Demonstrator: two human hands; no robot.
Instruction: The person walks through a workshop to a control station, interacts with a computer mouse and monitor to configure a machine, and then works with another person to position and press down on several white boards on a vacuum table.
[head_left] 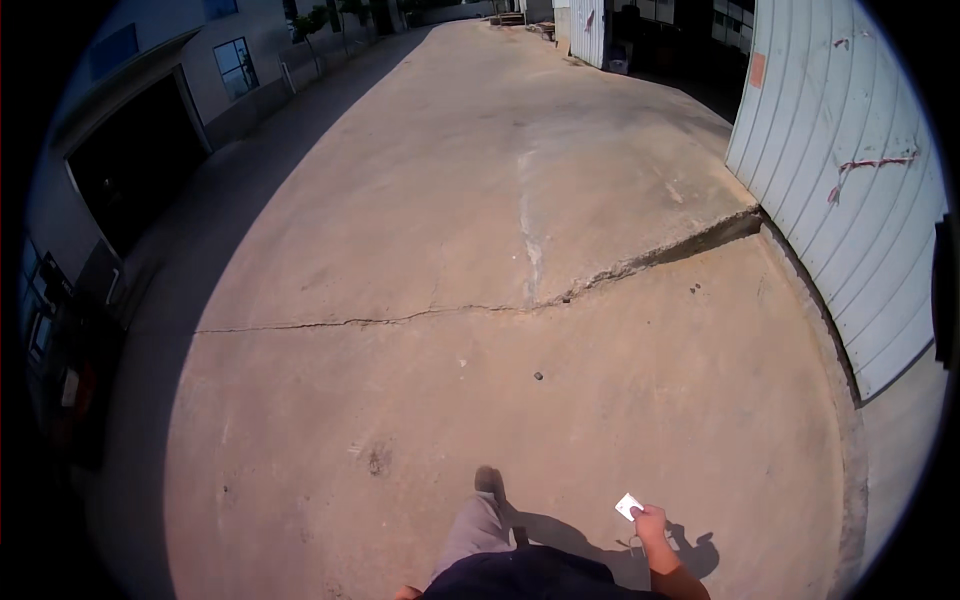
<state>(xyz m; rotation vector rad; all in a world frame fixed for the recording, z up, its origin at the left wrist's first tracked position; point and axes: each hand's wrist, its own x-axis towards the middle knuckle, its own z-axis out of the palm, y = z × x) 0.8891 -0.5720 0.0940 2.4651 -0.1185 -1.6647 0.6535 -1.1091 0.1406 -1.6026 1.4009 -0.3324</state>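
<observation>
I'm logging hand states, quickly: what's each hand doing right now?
Left hand: mostly cut off at the picture's lower edge; open or closed cannot be told.
Right hand: closed, holding a small flat white object.

No text, labels, numbers or signs were readable. Any marks on white card (629, 507) in right hand (650, 522) and orange patch (757, 71) on corrugated door (830, 200) were too small.

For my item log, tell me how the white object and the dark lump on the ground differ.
The white object is bright and straight-edged; the dark lump is roundish. The right hand holds the white object; the dark lump lies on the ground. Both are in sunlight.
</observation>
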